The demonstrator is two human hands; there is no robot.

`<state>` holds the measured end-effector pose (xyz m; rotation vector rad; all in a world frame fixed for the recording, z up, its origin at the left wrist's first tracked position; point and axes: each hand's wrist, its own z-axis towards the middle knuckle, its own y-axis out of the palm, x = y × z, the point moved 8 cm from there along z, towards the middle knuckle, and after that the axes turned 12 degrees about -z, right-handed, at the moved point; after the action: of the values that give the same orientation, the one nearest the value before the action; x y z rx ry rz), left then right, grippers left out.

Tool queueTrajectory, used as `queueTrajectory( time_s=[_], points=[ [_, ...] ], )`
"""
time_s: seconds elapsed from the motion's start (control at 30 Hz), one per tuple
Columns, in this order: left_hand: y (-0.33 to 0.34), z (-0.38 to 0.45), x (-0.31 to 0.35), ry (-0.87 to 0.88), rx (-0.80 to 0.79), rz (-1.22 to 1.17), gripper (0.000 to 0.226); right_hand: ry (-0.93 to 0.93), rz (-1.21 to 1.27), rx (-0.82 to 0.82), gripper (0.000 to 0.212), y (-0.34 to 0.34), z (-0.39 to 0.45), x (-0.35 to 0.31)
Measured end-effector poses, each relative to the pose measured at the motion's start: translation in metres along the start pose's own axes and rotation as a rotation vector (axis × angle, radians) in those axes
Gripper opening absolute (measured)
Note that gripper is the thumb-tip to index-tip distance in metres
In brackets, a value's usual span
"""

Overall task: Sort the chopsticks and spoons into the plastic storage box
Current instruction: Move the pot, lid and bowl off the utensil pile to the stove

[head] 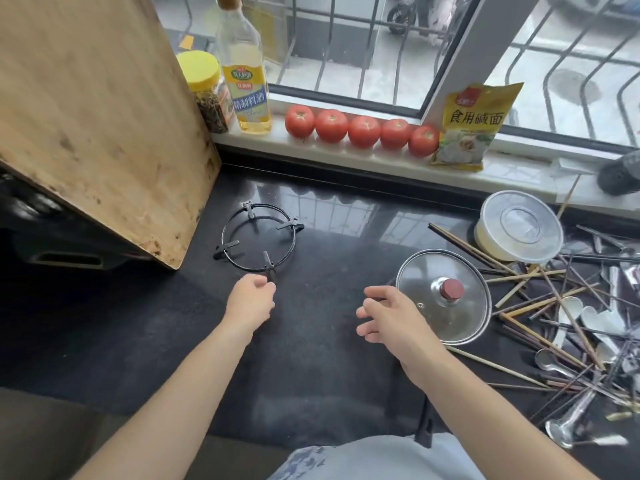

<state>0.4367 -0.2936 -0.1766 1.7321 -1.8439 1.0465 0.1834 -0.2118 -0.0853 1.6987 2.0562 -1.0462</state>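
On the black countertop, both hands hover over the middle part and hold nothing. The left hand has its fingers loosely curled, and its fingertips are just beside the nearest leg of the black wire pot stand; I cannot tell if they touch it. The right hand is relaxed with the fingers spread and slightly bent, just beside the glass pot lid with a dark red knob.

To the right of the lid lies a messy pile of chopsticks, some pale wood and some dark, crossing each other in many directions. Between them lie spoons, some of metal and some white. Behind the pile stands a round plastic container with a clear lid, and some chopsticks touch its base.

Along the windowsill five tomatoes sit in one row. At their right stands a yellow packet, and at their left a bottle of cooking wine and a jar with a yellow cap. A large wooden cutting board leans at the left side.
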Motion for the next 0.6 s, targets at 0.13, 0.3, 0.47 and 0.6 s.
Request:
queueTrajectory(
  time_s=[0.13, 0.3, 0.47, 0.6],
  points=[
    [0.001, 0.007, 0.030, 0.680, 0.110, 0.826, 0.045, 0.005, -0.012, -0.044, 0.026, 0.009, 0.000, 0.002],
    [0.010, 0.043, 0.035, 0.725, 0.029, 1.073, 0.052, -0.005, -0.055, -0.061, 0.023, 0.009, -0.001, 0.003],
    [0.023, 0.073, 0.075, 0.656, 0.104, 1.017, 0.042, -0.003, -0.040, -0.008, 0.021, -0.002, 0.009, 0.000],
    [0.023, 0.100, 0.098, 0.551, 0.136, 0.957, 0.038, -0.015, -0.043, -0.003, 0.021, -0.003, 0.015, -0.005]
  ],
)
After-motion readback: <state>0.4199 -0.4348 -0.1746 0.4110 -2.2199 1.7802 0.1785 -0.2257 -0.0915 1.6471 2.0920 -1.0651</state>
